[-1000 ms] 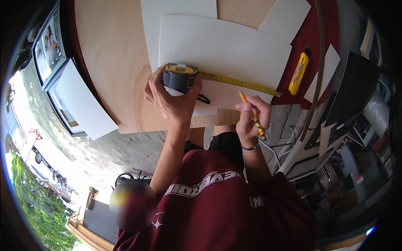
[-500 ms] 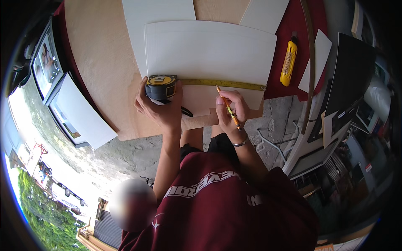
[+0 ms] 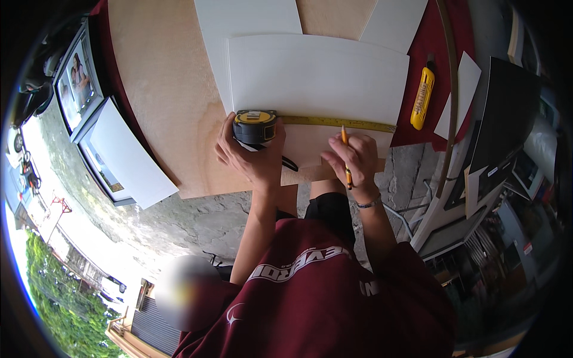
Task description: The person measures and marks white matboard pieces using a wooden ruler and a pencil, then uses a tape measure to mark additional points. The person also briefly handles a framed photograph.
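Observation:
My left hand (image 3: 253,156) is closed around a black and yellow tape measure (image 3: 255,127), at the near left corner of a white board (image 3: 316,74). Its yellow blade (image 3: 334,123) runs out to the right along the board's near part, ending close to the right edge. An orange pencil (image 3: 345,141) is pinched in my right hand (image 3: 353,158), which hovers at the near side of the blade. The pencil's tip points away from me, near the blade; I cannot tell whether it touches. Below the tape measure, a black curved strap (image 3: 290,163) shows beside my left hand.
A wooden board (image 3: 161,107) lies under the white sheets. To the right, a yellow utility knife (image 3: 423,98) rests on red cloth (image 3: 412,128). Framed pictures (image 3: 77,83) stand at the left, with a white sheet (image 3: 134,161) over one. Dark panels (image 3: 498,107) lean at the right.
My right hand has shifted to the right along the blade, and the pencil now stands more upright in the view. The whole scene has slid rightward; the tape measure stays in my left hand.

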The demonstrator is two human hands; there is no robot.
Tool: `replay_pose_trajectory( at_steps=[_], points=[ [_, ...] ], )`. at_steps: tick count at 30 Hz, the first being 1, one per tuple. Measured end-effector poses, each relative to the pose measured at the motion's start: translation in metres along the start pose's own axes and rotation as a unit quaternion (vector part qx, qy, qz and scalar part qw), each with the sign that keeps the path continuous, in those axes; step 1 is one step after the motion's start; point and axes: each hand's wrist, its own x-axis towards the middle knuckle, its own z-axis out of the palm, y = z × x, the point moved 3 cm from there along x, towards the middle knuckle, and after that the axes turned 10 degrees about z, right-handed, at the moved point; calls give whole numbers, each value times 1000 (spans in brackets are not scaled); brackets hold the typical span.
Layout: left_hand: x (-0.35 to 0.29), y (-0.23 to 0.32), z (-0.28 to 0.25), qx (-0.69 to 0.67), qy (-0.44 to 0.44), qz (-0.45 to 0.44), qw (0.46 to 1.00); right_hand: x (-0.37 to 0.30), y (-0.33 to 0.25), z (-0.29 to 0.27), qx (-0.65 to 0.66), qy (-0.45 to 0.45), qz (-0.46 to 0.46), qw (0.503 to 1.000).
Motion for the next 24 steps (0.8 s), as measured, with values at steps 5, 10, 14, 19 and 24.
replay_pose_trajectory(
  at_steps=[5,10,14,19,24],
  points=[
    [-3,2,2,-5,5,-14,1000,-2,6,-8,-71,-59,-40,995],
    [-3,2,3,1,-7,-33,999,-3,8,-7,-81,-58,-27,995],
    [4,10,-2,-34,-18,-93,995,-7,0,-16,-34,-63,-32,997],
    [11,9,-25,-238,21,-150,959,-11,-38,-53,69,65,55,994],
    [12,10,-61,-463,46,-154,871,-17,-52,-62,274,132,287,908]
  ],
)
